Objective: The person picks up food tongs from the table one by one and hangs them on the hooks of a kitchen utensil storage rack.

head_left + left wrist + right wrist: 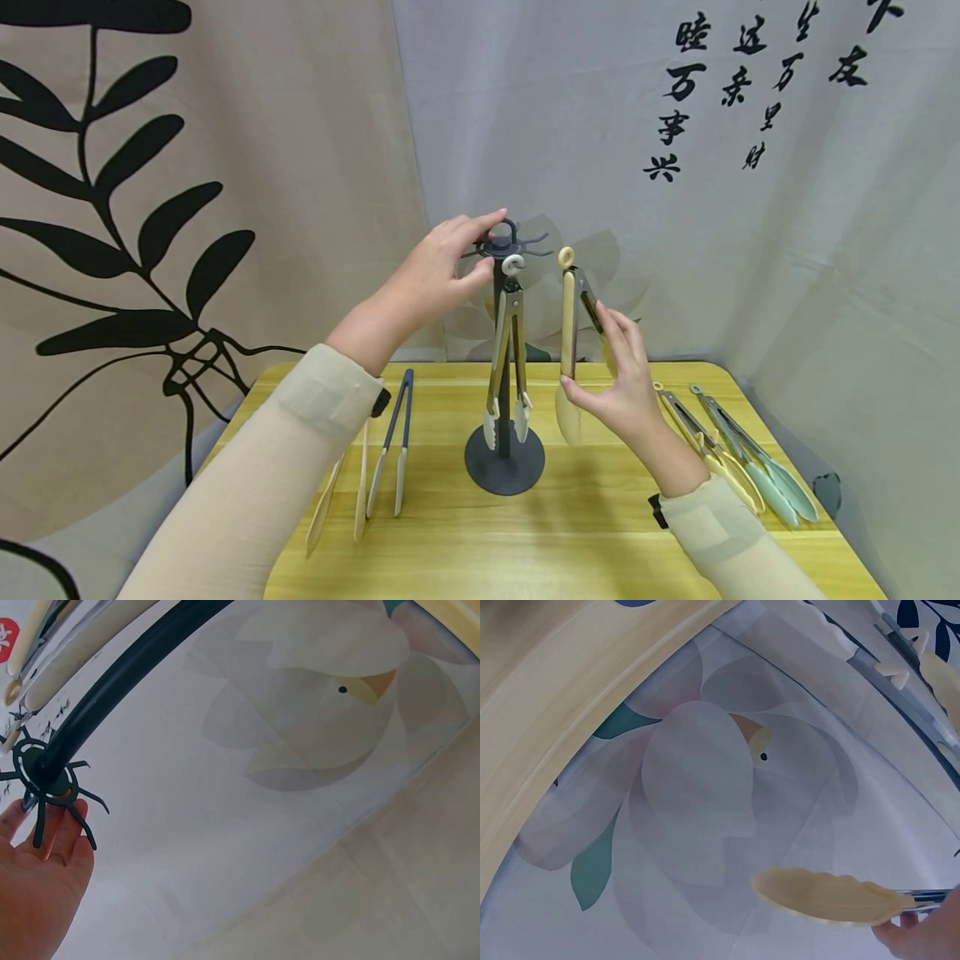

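A dark stand [504, 479] with a round base, an upright pole and a ring of hooks stands mid-table in the head view. My left hand [442, 262] holds its top, thumb and fingers around the hooks; in the left wrist view the fingers [67, 844] show behind the hooks. White-tipped tongs [498, 358] hang from a front hook by a pale ring. Right of the pole, my right hand [626, 392] grips pale yellow tongs [568, 325] upright, their ring near hook height. In the right wrist view, their scalloped yellow head [825, 896] shows beside my fingertips.
On the wooden table [600, 542], blue-handled tongs [402, 417] and beige tongs [322, 508] lie left of the stand. At the right edge lie yellow tongs [720, 458] and mint-green tongs [780, 483]. A printed cloth [540, 108] hangs behind the table.
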`<act>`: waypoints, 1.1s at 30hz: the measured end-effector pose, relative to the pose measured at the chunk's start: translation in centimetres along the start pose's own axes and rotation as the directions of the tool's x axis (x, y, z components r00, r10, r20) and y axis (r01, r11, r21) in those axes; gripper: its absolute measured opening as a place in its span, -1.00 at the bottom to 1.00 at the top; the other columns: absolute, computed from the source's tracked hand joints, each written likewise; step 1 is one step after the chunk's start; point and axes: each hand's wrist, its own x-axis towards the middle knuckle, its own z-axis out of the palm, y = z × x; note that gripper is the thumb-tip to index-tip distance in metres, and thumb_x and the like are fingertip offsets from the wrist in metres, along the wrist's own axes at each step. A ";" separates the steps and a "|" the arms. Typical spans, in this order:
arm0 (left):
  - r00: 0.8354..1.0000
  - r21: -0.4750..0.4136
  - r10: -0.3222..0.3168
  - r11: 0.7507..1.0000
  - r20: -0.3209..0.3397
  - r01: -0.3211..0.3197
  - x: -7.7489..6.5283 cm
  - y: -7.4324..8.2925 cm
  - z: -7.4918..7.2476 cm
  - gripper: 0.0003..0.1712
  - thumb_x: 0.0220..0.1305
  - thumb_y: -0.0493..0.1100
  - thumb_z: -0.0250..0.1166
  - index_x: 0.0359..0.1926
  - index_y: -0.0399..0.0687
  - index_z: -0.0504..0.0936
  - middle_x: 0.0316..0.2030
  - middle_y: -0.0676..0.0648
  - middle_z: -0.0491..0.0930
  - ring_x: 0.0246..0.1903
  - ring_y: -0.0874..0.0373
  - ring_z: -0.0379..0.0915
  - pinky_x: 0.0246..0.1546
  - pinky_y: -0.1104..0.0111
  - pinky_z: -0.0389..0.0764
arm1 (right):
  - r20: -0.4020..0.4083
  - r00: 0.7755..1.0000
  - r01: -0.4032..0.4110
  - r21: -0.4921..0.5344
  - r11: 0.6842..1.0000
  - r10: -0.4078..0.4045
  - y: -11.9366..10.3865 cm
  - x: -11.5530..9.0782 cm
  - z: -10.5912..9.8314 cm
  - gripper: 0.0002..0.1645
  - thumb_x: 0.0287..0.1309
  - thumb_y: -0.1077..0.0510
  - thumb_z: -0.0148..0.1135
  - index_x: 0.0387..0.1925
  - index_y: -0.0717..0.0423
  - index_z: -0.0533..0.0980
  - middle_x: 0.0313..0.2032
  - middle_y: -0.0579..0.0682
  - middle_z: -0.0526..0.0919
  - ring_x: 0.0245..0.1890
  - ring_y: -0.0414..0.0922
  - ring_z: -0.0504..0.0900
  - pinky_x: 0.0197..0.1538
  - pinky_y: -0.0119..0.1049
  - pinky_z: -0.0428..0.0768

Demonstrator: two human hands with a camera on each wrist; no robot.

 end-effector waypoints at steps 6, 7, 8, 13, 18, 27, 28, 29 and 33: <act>1.000 -0.002 -0.003 1.000 -0.004 0.003 0.0 0.0 0.0 -0.34 0.29 -0.13 0.03 0.42 0.20 0.19 0.00 0.02 0.49 -0.02 0.13 0.29 0.00 0.23 0.36 | 0.001 1.000 0.005 0.013 1.000 -0.005 -0.4 0.3 0.1 0.24 -0.32 0.19 0.51 0.45 -0.04 0.09 0.28 0.12 0.20 0.24 0.06 0.22 0.18 0.17 0.29; 1.000 -0.002 -0.003 1.000 -0.003 0.003 0.0 0.0 0.0 -0.34 0.29 -0.13 0.03 0.42 0.21 0.19 0.00 0.02 0.49 -0.03 0.13 0.29 0.00 0.23 0.36 | 0.002 1.000 0.006 0.012 1.000 -0.006 -0.4 0.3 0.1 0.24 -0.32 0.19 0.51 0.45 -0.04 0.09 0.27 0.12 0.20 0.24 0.05 0.22 0.18 0.17 0.29; 1.000 -0.002 -0.004 1.000 -0.003 0.004 0.0 0.0 0.0 -0.34 0.29 -0.13 0.03 0.42 0.21 0.19 0.00 0.02 0.49 -0.03 0.13 0.29 0.00 0.23 0.36 | 0.003 1.000 0.007 0.012 1.000 -0.007 -0.5 0.4 0.1 0.24 -0.32 0.19 0.51 0.45 -0.04 0.09 0.28 0.12 0.20 0.24 0.05 0.22 0.18 0.17 0.29; 1.000 -0.004 -0.007 1.000 0.002 0.007 0.0 0.1 0.0 -0.34 0.29 -0.13 0.04 0.42 0.21 0.19 0.00 0.02 0.49 -0.05 0.13 0.29 -0.01 0.22 0.36 | 0.006 1.000 0.013 0.012 1.000 -0.014 -0.6 0.5 0.2 0.23 -0.31 0.18 0.50 0.45 -0.03 0.08 0.27 0.13 0.20 0.24 0.05 0.22 0.16 0.16 0.30; 1.000 -0.009 -0.012 1.000 0.000 0.012 0.0 0.1 0.0 -0.34 0.29 -0.13 0.04 0.42 0.21 0.19 0.00 0.02 0.49 -0.04 0.13 0.29 0.00 0.22 0.36 | 0.013 1.000 0.008 0.014 1.000 -0.008 -0.7 0.5 0.2 0.23 -0.31 0.18 0.50 0.45 -0.05 0.07 0.28 0.13 0.20 0.25 0.05 0.21 0.17 0.16 0.29; 1.000 -0.014 -0.007 1.000 0.001 0.007 0.0 0.0 0.1 -0.34 0.30 -0.12 0.04 0.42 0.21 0.19 0.02 0.02 0.49 0.00 0.11 0.30 0.03 0.20 0.37 | 0.022 1.000 -0.004 0.013 1.000 0.004 -0.6 0.7 0.3 0.25 -0.31 0.18 0.51 0.46 -0.08 0.06 0.29 0.11 0.19 0.25 0.06 0.21 0.18 0.18 0.29; 1.000 -0.014 -0.007 1.000 0.001 0.007 0.1 0.0 0.1 -0.34 0.30 -0.12 0.04 0.42 0.21 0.19 0.02 0.02 0.49 0.00 0.11 0.31 0.04 0.20 0.37 | 0.022 1.000 -0.004 0.014 1.000 0.004 -0.7 0.7 0.3 0.25 -0.31 0.18 0.51 0.46 -0.08 0.06 0.29 0.10 0.19 0.25 0.06 0.21 0.18 0.18 0.29; 1.000 -0.015 -0.007 1.000 0.001 0.007 0.1 0.0 0.1 -0.34 0.30 -0.12 0.04 0.42 0.21 0.19 0.02 0.02 0.49 0.00 0.10 0.31 0.04 0.20 0.37 | 0.023 1.000 -0.004 0.016 1.000 0.004 -0.7 0.7 0.3 0.25 -0.31 0.18 0.51 0.46 -0.08 0.06 0.29 0.10 0.19 0.26 0.05 0.21 0.18 0.18 0.29; 1.000 -0.017 -0.008 1.000 0.000 0.008 0.1 0.0 0.2 -0.34 0.30 -0.12 0.04 0.42 0.21 0.19 0.02 0.02 0.49 0.00 0.09 0.31 0.03 0.20 0.37 | 0.026 1.000 -0.006 0.017 1.000 0.005 -0.7 0.8 0.5 0.25 -0.30 0.17 0.51 0.46 -0.10 0.06 0.28 0.10 0.20 0.25 0.04 0.21 0.19 0.16 0.29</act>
